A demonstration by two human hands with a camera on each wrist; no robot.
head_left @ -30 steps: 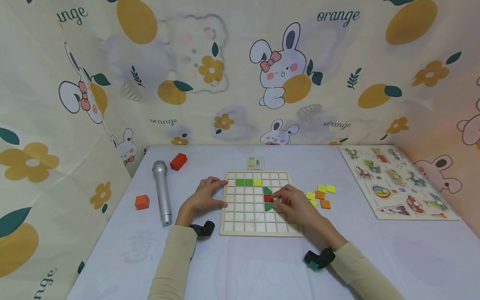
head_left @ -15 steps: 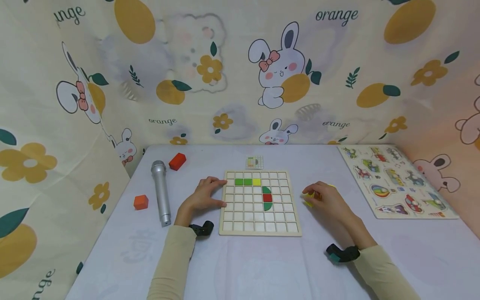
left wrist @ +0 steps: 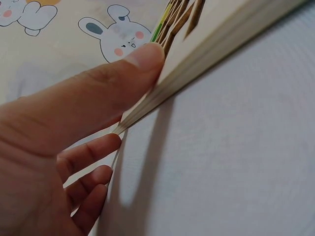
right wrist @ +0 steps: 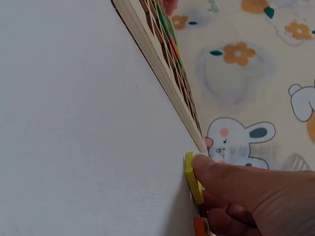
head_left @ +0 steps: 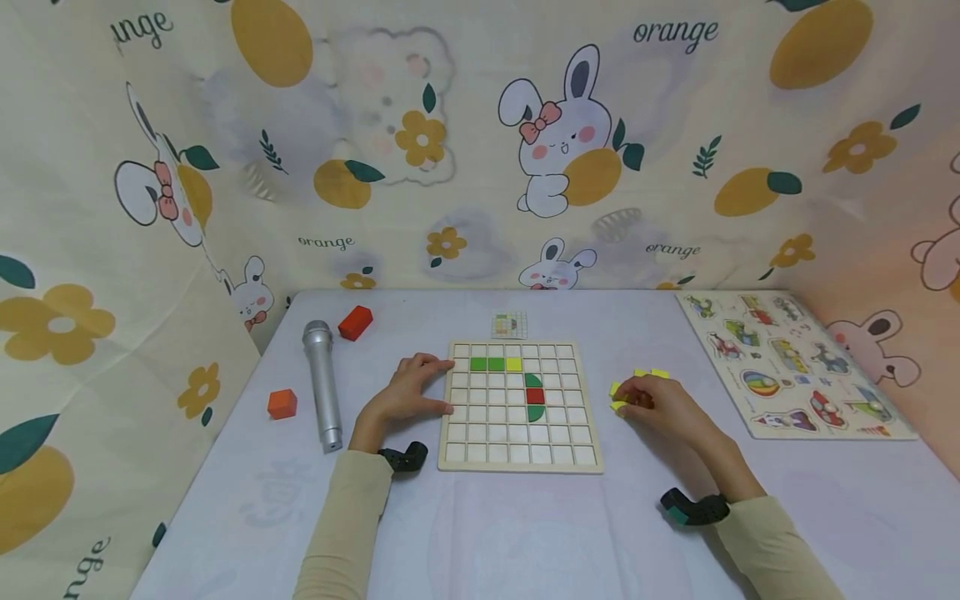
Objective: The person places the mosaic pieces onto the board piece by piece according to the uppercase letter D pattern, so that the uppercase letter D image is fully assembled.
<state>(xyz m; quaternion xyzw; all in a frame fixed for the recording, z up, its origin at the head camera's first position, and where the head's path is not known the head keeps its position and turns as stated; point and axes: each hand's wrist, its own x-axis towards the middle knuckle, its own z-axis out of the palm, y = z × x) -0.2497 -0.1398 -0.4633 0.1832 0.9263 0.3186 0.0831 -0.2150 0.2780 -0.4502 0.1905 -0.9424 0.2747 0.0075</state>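
My left hand (head_left: 408, 392) rests at the left edge of a wooden grid board (head_left: 517, 467), thumb and forefinger spread apart along it. In the left wrist view, the thumb (left wrist: 110, 86) touches the board's rim. Some cells hold coloured tiles: two green squares (head_left: 487, 364), a yellow square (head_left: 513, 364), and a red square (head_left: 535, 396) between two green curved pieces (head_left: 533, 379). Right of the board, my right hand (head_left: 667, 408) pinches a yellow tile (right wrist: 193, 178) at a small pile of tiles. An orange tile (right wrist: 201, 226) lies just below it in the right wrist view.
A silver microphone (head_left: 324, 387) lies left of the board, near a red block (head_left: 356, 323) and an orange cube (head_left: 282, 404). Behind the board is a small pattern card (head_left: 509, 325). A picture puzzle board (head_left: 798, 367) lies at the far right.
My right hand has left the red tile on the board and moved right to the loose tiles, where it now pinches a yellow one. The left hand stays at the board's edge.
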